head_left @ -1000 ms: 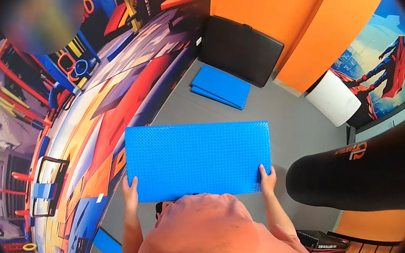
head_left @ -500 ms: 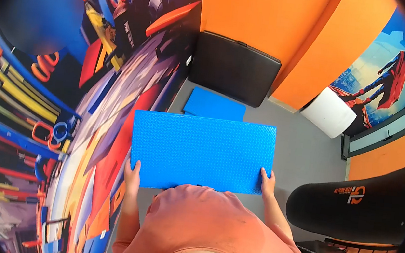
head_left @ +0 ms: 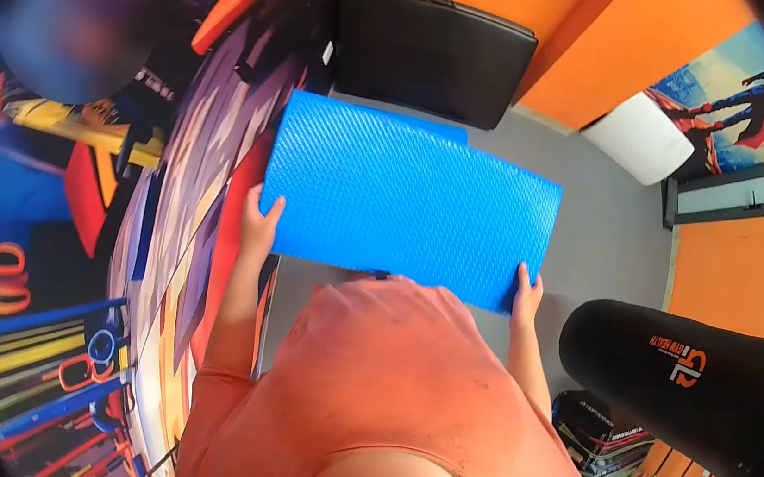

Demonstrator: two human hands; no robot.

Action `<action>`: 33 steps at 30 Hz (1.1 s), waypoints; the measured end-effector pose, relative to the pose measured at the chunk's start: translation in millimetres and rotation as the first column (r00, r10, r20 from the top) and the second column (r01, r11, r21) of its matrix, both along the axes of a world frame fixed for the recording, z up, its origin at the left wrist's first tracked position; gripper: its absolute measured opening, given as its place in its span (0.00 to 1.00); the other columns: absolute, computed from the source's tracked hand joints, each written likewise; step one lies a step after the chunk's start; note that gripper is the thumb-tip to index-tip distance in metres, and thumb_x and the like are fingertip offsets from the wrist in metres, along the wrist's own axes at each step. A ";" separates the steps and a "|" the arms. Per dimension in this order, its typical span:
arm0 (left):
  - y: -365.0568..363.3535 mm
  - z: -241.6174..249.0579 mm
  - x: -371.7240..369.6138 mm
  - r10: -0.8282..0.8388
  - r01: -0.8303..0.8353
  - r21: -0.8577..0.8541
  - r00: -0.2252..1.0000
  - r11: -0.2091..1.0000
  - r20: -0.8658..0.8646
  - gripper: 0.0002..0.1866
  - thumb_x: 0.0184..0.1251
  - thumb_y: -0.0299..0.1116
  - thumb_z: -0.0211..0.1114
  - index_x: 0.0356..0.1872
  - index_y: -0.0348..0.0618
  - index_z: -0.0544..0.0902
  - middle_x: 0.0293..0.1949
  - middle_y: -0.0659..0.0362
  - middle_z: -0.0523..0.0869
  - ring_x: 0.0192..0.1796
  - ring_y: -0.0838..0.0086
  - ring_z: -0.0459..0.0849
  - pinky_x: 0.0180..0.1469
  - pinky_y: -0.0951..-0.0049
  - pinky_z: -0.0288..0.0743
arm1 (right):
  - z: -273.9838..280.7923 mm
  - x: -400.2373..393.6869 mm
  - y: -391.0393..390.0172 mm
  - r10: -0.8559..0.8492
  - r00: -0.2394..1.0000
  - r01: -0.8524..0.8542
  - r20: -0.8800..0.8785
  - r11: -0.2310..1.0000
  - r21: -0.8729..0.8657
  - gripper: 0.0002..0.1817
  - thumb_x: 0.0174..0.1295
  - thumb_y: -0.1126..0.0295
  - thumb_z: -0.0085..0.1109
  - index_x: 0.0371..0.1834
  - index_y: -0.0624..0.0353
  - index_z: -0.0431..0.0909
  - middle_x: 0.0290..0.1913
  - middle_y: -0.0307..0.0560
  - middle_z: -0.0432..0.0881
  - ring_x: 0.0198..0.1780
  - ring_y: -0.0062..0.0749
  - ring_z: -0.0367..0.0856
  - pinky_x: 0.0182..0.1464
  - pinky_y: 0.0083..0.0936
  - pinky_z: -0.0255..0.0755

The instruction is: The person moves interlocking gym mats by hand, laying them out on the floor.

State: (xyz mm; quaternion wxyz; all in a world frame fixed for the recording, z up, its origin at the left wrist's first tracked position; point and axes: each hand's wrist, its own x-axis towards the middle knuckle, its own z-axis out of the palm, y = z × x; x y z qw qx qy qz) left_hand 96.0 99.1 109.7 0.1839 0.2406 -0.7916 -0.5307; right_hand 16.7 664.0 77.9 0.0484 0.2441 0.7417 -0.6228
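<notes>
A blue exercise mat [head_left: 413,205] with a textured surface is held out in front of my body, its right end lower in the view than its left. My left hand [head_left: 261,221] grips the left edge, thumb on the upper face and fingers mostly hidden. On the right edge, my right hand [head_left: 528,296] pinches the lower corner in the same way. Behind the far edge shows a strip of another blue mat [head_left: 440,132] on the floor, mostly covered from sight.
Against the orange wall leans a black panel [head_left: 429,57]. A white rounded block [head_left: 639,137] sits by the right wall. The black punching bag [head_left: 666,371] is close on my right, above stacked boxes [head_left: 599,434]. A mural wall [head_left: 184,171] runs along the left.
The held mat has gone from level to tilted, its right end now lower, and sits higher in the view. Both hands keep their hold. The whole view has shifted and turned.
</notes>
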 end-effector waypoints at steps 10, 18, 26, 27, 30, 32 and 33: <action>-21.0 25.7 -152.6 0.086 -0.086 0.043 0.996 0.995 0.000 0.19 0.74 0.29 0.67 0.61 0.34 0.78 0.53 0.56 0.84 0.54 0.72 0.82 0.60 0.69 0.75 | 38.5 -221.5 -49.7 0.046 0.993 -0.044 -0.106 0.999 0.025 0.25 0.71 0.54 0.66 0.57 0.66 0.80 0.49 0.47 0.87 0.49 0.29 0.82 0.56 0.29 0.73; -51.1 34.1 -247.5 0.007 0.002 0.088 0.994 0.996 -0.108 0.21 0.73 0.28 0.67 0.64 0.33 0.77 0.55 0.55 0.84 0.56 0.71 0.82 0.61 0.69 0.75 | 62.7 -317.8 -74.4 0.062 0.986 -0.060 -0.156 0.998 0.014 0.24 0.70 0.55 0.67 0.57 0.66 0.81 0.49 0.47 0.87 0.49 0.29 0.82 0.56 0.28 0.73; -100.7 7.9 -335.3 -0.074 0.074 -0.013 0.997 0.997 0.033 0.30 0.72 0.37 0.69 0.70 0.32 0.73 0.60 0.46 0.84 0.62 0.64 0.83 0.65 0.64 0.75 | 44.6 -375.3 -78.9 0.059 0.986 -0.055 -0.154 0.998 0.029 0.30 0.68 0.51 0.69 0.60 0.67 0.79 0.51 0.50 0.88 0.51 0.33 0.84 0.58 0.29 0.74; -104.3 -3.8 -342.7 -0.056 0.058 -0.012 0.993 0.998 0.108 0.33 0.72 0.40 0.69 0.72 0.33 0.72 0.63 0.43 0.83 0.64 0.61 0.82 0.67 0.63 0.74 | 33.5 -383.1 -78.5 0.056 0.986 -0.052 -0.159 0.998 0.027 0.30 0.68 0.51 0.69 0.60 0.67 0.79 0.51 0.50 0.88 0.51 0.33 0.84 0.58 0.29 0.74; -114.3 -61.1 -344.1 -0.013 0.081 -0.195 0.944 0.977 0.330 0.49 0.67 0.55 0.70 0.80 0.35 0.58 0.76 0.35 0.64 0.79 0.49 0.64 0.77 0.55 0.61 | -51.4 -406.4 -54.7 0.151 0.988 -0.122 -0.005 0.819 0.561 0.50 0.59 0.38 0.71 0.75 0.64 0.66 0.69 0.63 0.77 0.70 0.52 0.75 0.72 0.48 0.66; -102.7 -65.3 -334.9 -0.049 0.212 -0.237 0.833 0.948 0.551 0.59 0.63 0.62 0.70 0.83 0.38 0.49 0.82 0.35 0.49 0.84 0.45 0.48 0.81 0.53 0.52 | -43.3 -389.6 -56.5 0.118 0.961 -0.260 0.250 0.692 0.673 0.50 0.61 0.36 0.67 0.79 0.55 0.63 0.77 0.55 0.69 0.78 0.52 0.65 0.74 0.72 0.51; -100.9 -83.0 -325.3 -0.032 0.238 -0.266 0.797 0.934 0.603 0.58 0.64 0.64 0.68 0.83 0.38 0.50 0.82 0.36 0.49 0.84 0.45 0.48 0.81 0.54 0.52 | -57.7 -385.6 -50.9 0.120 0.941 -0.312 0.316 0.667 0.676 0.49 0.62 0.35 0.65 0.80 0.52 0.62 0.78 0.52 0.68 0.79 0.51 0.64 0.73 0.77 0.47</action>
